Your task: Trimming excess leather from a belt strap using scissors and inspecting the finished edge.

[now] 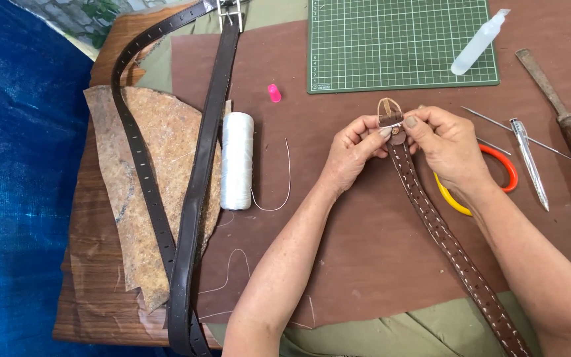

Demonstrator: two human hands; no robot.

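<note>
Stitched strap (445, 238) end is pinched at mid-table by left hand (353, 151) and right hand (449, 147), fingertips closed around the button and loop. Risk: loop could be pulled askew if grip slips; thread may be snagged by scissors (494, 173) just right.

Both bare forearms reach up from the lower edge of the view and converge near the middle, the left one steeper, the right one coming in from the lower right corner. The left hand (351, 151) and right hand (445, 147) face each other, close together, knuckles outward. On each, thumb and forefinger are pinched together, their tips nearly touching across the gap.
</note>
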